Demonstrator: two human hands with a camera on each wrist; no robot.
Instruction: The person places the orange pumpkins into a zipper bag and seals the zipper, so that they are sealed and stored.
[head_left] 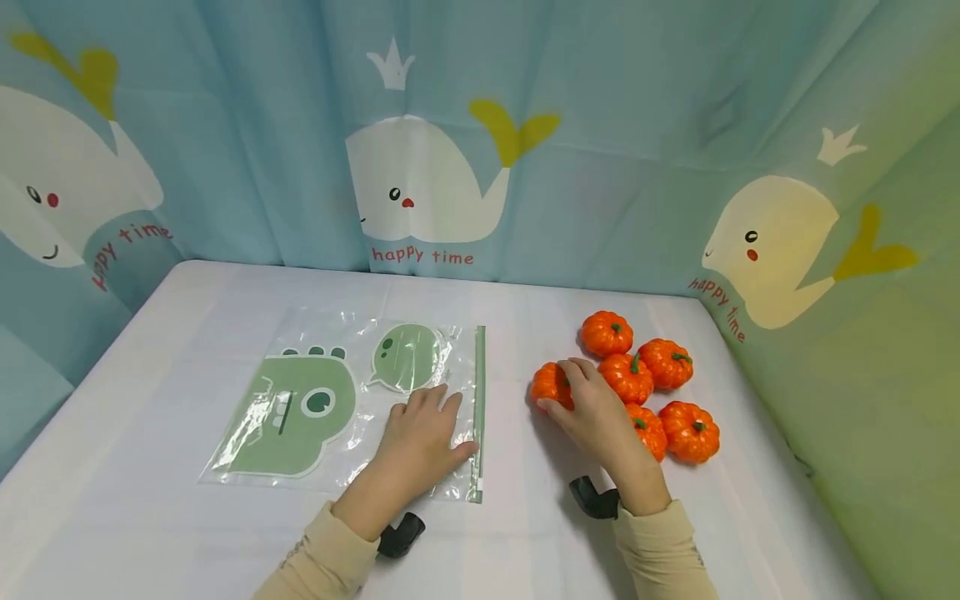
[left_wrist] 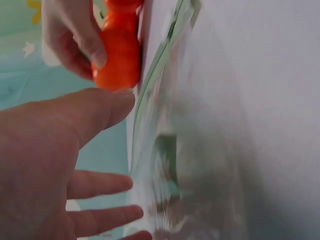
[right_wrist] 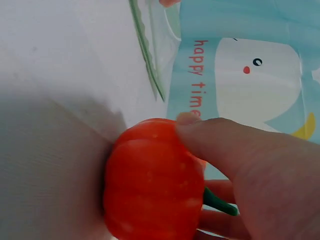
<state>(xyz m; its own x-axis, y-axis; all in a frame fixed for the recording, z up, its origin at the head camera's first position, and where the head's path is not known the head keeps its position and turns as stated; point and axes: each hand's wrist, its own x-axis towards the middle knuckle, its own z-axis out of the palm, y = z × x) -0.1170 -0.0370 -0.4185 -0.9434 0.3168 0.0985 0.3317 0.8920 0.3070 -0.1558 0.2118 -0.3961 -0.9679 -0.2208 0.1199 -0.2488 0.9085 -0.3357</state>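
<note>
A clear zip bag (head_left: 352,450) printed with a green cartoon dinosaur lies flat on the table, its green zip edge (head_left: 480,400) to the right. My left hand (head_left: 423,437) hovers over the bag's right part with fingers spread; the left wrist view has the fingertips close to the plastic. With thumb and fingers, my right hand (head_left: 600,421) grips the leftmost small orange pumpkin (head_left: 549,385) around its sides. Its green stem (right_wrist: 220,202) points up toward the palm in the right wrist view. Part of this pumpkin is hidden behind the hand in the head view.
Several more orange pumpkins (head_left: 690,432) cluster to the right of the right hand, some partly hidden by it. A white cloth covers the table (head_left: 135,517). Curtains (head_left: 615,200) with whale prints stand along its back and sides. Black wrist mounts (head_left: 594,498) stick out below the hands.
</note>
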